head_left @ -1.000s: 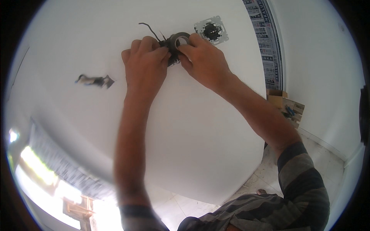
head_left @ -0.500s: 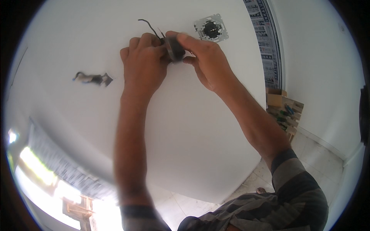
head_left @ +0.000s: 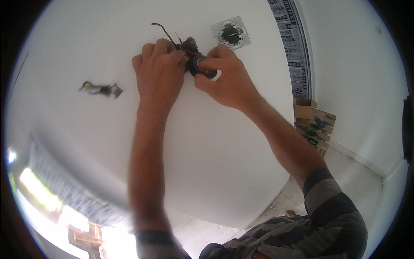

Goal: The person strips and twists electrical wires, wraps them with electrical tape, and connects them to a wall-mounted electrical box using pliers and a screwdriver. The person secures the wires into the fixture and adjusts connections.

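My left hand point(head_left: 159, 73) is closed at a hole in the white wall point(head_left: 215, 151), its fingertips pinching thin wires there. A loose black wire point(head_left: 163, 29) curls up above its fingers, and a thin red wire point(head_left: 192, 52) runs from the fingertips towards the right. My right hand point(head_left: 230, 80) grips a roll of black tape point(head_left: 193, 68), with fingers at its round core. The roll sits just beside my left fingertips, below the dark rough hole point(head_left: 189, 44). Whether tape is wrapped on the wires I cannot tell.
A socket insert with a metal frame point(head_left: 241, 39) is on the wall up to the right. Leftward, wires point(head_left: 91, 89) stick out of another opening point(head_left: 115, 90). A wooden stand point(head_left: 325, 125) with tools and a cardboard box point(head_left: 303, 112) stands at the right. Bright windows are lower left.
My right hand has moved slightly down and turned the tape roll, so its core now shows. The dark hole behind is uncovered. My left hand stays at the wires.
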`<action>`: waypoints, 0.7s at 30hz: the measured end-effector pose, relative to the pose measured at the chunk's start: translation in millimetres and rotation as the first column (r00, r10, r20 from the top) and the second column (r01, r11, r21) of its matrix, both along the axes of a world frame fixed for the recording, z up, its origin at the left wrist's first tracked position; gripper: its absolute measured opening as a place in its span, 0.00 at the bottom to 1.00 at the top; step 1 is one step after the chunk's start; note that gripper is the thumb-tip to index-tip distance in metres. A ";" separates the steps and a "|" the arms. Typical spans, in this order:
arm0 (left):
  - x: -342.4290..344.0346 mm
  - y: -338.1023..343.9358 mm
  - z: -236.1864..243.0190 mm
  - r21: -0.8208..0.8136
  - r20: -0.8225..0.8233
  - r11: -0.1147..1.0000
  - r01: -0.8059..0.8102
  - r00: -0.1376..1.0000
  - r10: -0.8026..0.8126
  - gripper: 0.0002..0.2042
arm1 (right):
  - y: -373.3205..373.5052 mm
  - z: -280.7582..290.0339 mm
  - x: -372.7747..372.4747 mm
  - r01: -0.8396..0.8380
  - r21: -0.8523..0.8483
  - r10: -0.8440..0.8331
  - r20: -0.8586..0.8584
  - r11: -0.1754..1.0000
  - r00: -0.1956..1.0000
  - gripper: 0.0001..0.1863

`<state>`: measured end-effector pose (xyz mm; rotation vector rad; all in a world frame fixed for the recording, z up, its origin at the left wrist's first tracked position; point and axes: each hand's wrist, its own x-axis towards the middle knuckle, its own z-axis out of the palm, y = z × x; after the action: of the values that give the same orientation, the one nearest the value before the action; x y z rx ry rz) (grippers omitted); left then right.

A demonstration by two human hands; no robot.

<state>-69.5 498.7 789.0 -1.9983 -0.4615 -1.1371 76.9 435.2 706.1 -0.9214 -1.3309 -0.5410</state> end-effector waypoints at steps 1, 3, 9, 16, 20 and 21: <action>-0.7 -0.6 0.9 0.001 -0.011 1.000 0.007 1.000 -0.007 0.05 | -2.3 3.9 -0.3 -0.118 0.036 0.119 -0.026 0.992 0.993 0.10; -1.1 -1.0 3.2 -0.007 -0.023 1.000 0.009 1.000 -0.009 0.05 | -3.7 15.2 -1.7 -0.345 0.115 0.354 -0.064 0.931 0.933 0.09; 0.0 1.7 3.2 0.003 -0.025 1.000 0.029 0.999 -0.029 0.05 | 8.8 32.4 -0.8 -0.299 0.124 0.318 -0.175 0.946 0.932 0.13; 2.3 2.5 2.9 -0.004 0.007 1.000 0.031 0.999 -0.031 0.05 | 16.5 12.4 8.9 0.198 -0.075 -0.197 0.019 0.977 0.980 0.13; 5.1 3.9 0.5 0.025 0.002 1.000 0.012 1.000 -0.012 0.05 | -3.6 8.9 3.4 -0.053 -0.192 0.034 -0.100 0.980 0.994 0.14; 3.8 3.8 0.4 0.015 -0.001 1.000 0.001 1.000 -0.001 0.05 | -10.5 12.3 0.3 -0.171 -0.236 0.131 -0.179 0.957 0.975 0.15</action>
<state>-65.7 502.5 789.4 -1.9863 -0.4507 -1.1369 77.3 424.7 718.4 -1.0353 -1.3273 -0.1770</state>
